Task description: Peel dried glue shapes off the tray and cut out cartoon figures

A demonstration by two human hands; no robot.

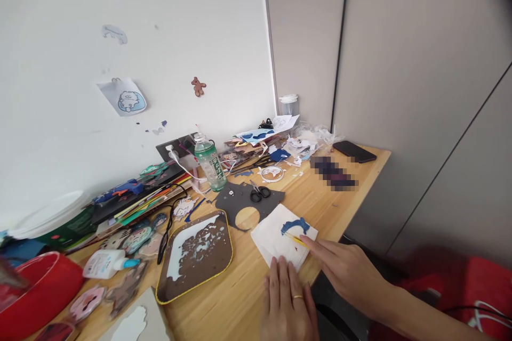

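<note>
A white paper napkin [267, 234] lies near the table's front edge, with a curved blue cut-out piece [296, 223] on it. My left hand [285, 298] rests flat, its stretched fingers on the napkin's near edge and a ring on one finger. In my right hand [352, 269] a thin yellow stick [299, 240] is pinched, its tip at the blue piece's left end; the kind of tip is too small to tell. A tray [231, 256] with a yellow rim stands left of the napkin, whitish liquid spread across its brown bottom.
Behind the napkin, small scissors [260, 192] lie on dark grey card [232, 202]. A green-labelled bottle [211, 165] stands farther back. At left are a glue bottle [104, 264] and a red bowl [48, 287]. Paper scraps [300, 146] and a phone [354, 151] lie toward the back right.
</note>
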